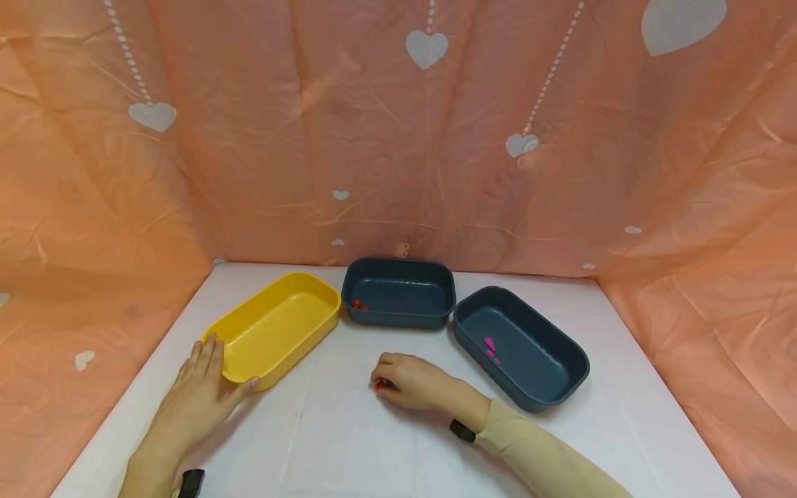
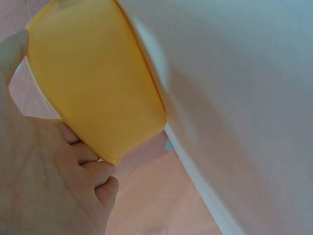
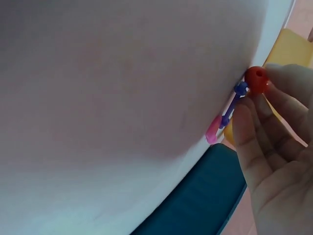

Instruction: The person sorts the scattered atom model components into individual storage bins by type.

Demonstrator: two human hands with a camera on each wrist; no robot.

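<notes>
My right hand (image 1: 417, 382) is low over the white table, pinching a red bead (image 3: 257, 80) with a hole in it at the fingertips. Right beside that bead, the right wrist view shows a small blue rod with knobbed ends (image 3: 231, 107) and a pink piece (image 3: 213, 130). In the head view the curled fingers hide most of these. On the left, my left hand (image 1: 196, 398) rests on the near end of a yellow tray (image 1: 274, 332). Its fingers lie extended over the rim, and the thumb is spread toward the near right corner.
A dark tray (image 1: 405, 294) with small red beads (image 1: 356, 303) in its left corner stands at the back middle. Angled on the right, another dark tray (image 1: 529, 353) contains several pink pieces (image 1: 490, 344). An orange curtain (image 1: 373, 138) with hearts surrounds the white table (image 1: 336, 443).
</notes>
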